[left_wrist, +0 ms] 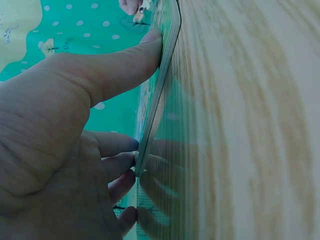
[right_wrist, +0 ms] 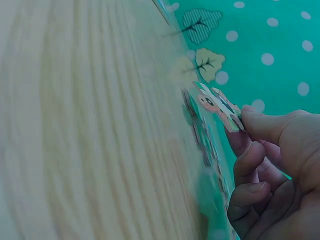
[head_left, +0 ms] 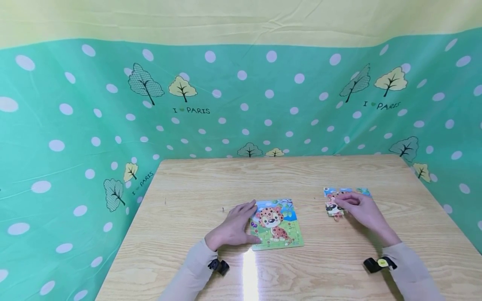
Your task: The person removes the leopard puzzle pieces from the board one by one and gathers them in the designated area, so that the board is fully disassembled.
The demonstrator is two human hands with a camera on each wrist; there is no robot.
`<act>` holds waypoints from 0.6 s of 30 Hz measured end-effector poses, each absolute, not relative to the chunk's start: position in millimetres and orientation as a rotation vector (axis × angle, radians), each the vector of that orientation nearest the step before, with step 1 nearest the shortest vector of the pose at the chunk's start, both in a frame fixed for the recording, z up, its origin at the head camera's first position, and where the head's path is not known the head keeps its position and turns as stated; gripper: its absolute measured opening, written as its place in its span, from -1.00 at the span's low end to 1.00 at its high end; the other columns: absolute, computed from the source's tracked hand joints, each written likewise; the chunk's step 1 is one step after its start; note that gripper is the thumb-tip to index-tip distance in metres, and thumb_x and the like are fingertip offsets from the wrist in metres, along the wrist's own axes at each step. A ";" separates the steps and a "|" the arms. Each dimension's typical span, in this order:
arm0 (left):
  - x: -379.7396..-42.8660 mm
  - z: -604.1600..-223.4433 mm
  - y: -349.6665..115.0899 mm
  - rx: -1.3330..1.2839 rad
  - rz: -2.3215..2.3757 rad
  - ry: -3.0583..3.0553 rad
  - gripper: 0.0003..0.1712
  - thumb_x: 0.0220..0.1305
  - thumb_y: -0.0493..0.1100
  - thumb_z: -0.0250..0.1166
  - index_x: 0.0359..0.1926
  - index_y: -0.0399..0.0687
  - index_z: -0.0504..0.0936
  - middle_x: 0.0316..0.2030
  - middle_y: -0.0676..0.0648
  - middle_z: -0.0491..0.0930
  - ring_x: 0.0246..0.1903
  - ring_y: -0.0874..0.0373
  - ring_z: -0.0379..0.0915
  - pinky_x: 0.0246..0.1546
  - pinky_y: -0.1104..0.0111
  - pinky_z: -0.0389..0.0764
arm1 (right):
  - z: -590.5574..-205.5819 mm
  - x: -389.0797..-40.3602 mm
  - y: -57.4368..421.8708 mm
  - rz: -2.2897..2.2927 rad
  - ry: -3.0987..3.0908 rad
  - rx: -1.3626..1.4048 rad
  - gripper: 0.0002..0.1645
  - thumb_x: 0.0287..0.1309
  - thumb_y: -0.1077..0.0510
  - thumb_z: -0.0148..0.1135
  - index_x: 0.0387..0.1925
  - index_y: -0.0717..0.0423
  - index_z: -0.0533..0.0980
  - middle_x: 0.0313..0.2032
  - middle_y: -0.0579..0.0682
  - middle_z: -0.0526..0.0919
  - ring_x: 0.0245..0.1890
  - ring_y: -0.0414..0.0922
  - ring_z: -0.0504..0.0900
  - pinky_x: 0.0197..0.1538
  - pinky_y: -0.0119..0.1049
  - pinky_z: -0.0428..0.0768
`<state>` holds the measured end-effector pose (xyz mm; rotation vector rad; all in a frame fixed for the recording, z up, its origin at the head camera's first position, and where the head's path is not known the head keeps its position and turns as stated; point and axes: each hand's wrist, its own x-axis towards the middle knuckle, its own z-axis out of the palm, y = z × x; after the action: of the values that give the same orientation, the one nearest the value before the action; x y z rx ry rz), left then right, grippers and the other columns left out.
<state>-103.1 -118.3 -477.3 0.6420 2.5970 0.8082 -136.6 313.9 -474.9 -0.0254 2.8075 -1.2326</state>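
While our spread left hand (head_left: pixel 235 225) touches the leopard puzzle (head_left: pixel 280 223) at nine o'clock, our right hand (head_left: pixel 363 210) should keep its pinched pieces (right_wrist: pixel 218 106) level.

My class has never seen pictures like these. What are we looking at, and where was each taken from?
No robot here: just a person's bare left hand and right hand. The wide picture comes from a camera on the head; the close ones from wrist cameras, one per hand, so the table looks tipped sideways. On the table lies a spotted-cat puzzle, which the left hand touches at its edge. To its right lie more pieces; there the right hand pinches a bit of puzzle.
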 end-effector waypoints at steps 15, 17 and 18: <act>-103.3 -477.7 -118.1 0.643 0.801 2.598 0.28 0.18 0.23 0.57 0.70 -0.12 0.08 0.74 -0.06 -0.08 0.71 -0.11 -0.18 0.69 -0.16 -0.04 | -479.7 -138.1 356.0 -1.055 2.851 0.120 -0.29 0.48 -0.28 0.25 0.14 0.32 0.65 0.11 0.39 0.71 0.05 0.20 0.69 -0.06 -0.27 0.57; -103.2 -477.7 -118.1 0.643 0.801 2.598 0.28 0.18 0.22 0.58 0.70 -0.12 0.08 0.74 -0.06 -0.08 0.71 -0.12 -0.18 0.69 -0.16 -0.03 | -480.3 -137.7 357.3 -1.040 2.872 0.143 -0.29 0.48 -0.27 0.26 0.12 0.33 0.66 0.06 0.37 0.73 0.02 0.21 0.68 -0.07 -0.20 0.56; -103.2 -477.7 -118.1 0.643 0.802 2.597 0.28 0.18 0.22 0.58 0.70 -0.12 0.07 0.74 -0.06 -0.08 0.71 -0.12 -0.18 0.69 -0.16 -0.03 | -481.1 -137.9 357.9 -1.034 2.883 0.148 -0.30 0.48 -0.27 0.27 0.10 0.33 0.67 0.04 0.36 0.73 0.00 0.19 0.68 -0.10 -0.22 0.55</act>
<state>-103.2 -118.1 -477.7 0.6427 2.5972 0.8017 -137.9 357.9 -481.1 0.1485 2.8833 -1.0341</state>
